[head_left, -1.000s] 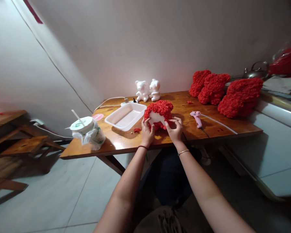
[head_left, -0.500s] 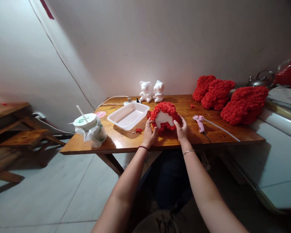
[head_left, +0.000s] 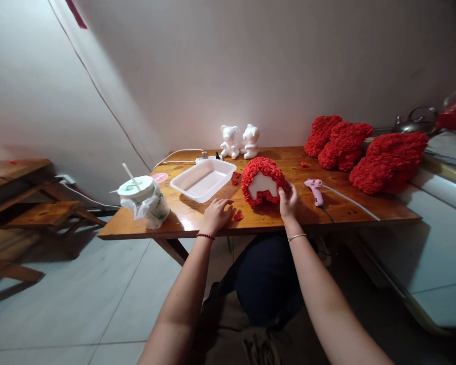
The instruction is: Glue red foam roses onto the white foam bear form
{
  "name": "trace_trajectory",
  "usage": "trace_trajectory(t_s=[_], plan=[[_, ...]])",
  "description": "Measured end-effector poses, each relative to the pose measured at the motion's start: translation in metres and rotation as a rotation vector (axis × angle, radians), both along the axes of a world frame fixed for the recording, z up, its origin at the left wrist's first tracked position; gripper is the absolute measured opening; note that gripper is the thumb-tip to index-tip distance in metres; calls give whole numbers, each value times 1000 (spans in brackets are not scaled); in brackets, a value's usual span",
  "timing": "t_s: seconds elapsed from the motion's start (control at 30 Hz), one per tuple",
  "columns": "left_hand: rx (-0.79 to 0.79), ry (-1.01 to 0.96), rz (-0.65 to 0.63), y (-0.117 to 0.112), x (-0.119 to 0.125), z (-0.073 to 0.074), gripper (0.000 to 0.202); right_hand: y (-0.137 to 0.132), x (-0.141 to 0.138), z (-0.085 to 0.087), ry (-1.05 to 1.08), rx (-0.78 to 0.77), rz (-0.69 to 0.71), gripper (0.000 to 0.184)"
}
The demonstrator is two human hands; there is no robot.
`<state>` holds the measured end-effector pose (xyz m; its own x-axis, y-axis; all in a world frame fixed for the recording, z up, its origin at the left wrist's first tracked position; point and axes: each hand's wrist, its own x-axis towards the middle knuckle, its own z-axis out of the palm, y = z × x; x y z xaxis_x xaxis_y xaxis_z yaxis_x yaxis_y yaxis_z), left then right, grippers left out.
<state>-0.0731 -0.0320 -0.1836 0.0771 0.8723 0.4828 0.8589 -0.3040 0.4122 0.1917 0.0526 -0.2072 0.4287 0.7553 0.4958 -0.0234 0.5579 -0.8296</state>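
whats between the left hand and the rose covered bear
In the head view, a small red rose scrap lies on the wooden table between the left hand and the rose-covered foam bear.

Beside the rose-covered foam form (head_left: 262,175) on the surface (head_left: 182,223), a plastic tray (head_left: 202,180) is set to the left, a hot glue gun (head_left: 314,191) to the right, and two foam bears (head_left: 239,143) behind.
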Motion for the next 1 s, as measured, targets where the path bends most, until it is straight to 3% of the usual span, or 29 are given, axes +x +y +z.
trace_trajectory(t_s=[0.2,0.37,0.53,0.73,0.87,1.0], plan=[[-167,26,-184,-6,-1,13,39,-3,1,-2,-64,28,3,50],[-294,-119,-251,0,-7,13,36,-2,0,-2,-63,29,-8,50],[-276,-273,-222,8,-14,6,44,-1,-1,-1,-51,38,-15,49],[-84,-542,10,15,-25,-1,63,-1,0,-2,-34,40,10,50],[-153,-476,-64,13,-24,0,65,-2,-1,0,-54,39,-9,49],[-287,-266,-227,8,-17,6,47,-3,-1,1,-58,40,-20,47]])
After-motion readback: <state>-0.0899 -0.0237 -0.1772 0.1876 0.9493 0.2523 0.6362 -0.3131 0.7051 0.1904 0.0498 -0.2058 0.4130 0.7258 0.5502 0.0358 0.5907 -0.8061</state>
